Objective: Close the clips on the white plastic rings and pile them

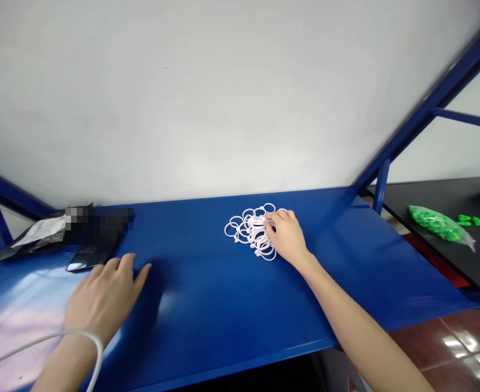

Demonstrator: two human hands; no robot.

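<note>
A heap of several white plastic rings (pixel 251 228) lies near the back of the blue table (pixel 207 305). My right hand (pixel 287 237) reaches into the right side of the heap, its fingers curled and pinching some of the rings. My left hand (pixel 103 296) lies flat on the table at the left, fingers spread and holding nothing. Its fingertips are close to a dark phone (pixel 88 257). A white cable (pixel 52 340) loops over my left wrist.
A black packet with a white label (pixel 40 234) lies at the back left beside the phone. To the right, a black table (pixel 452 218) holds a clear bag of green pieces (pixel 438 223) and loose green pieces (pixel 471 220). Blue frame bars (pixel 423 114) rise at right.
</note>
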